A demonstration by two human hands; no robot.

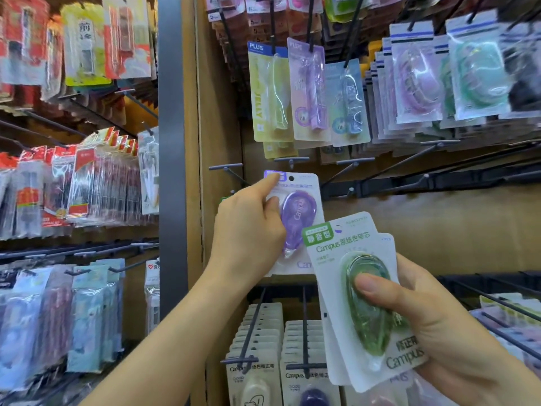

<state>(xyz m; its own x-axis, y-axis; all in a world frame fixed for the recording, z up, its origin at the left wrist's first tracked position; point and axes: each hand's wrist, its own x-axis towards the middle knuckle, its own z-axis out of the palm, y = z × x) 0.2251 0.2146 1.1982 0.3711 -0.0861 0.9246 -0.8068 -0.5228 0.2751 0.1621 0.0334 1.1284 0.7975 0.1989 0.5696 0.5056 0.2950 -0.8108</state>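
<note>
Grips purple pack (298, 212) in left hand (248, 230), green packs (336, 268) in right hand (433, 323); risks missing hook (290, 161), dropping it.

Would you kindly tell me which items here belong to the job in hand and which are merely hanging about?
In hand: purple Campus pack, gripped by the left hand; green Campus packs, held by the right hand.
Merely hanging: yellow PLUS pack; lilac PLUS pack; red-topped packs at left; white Campus packs below.
</note>
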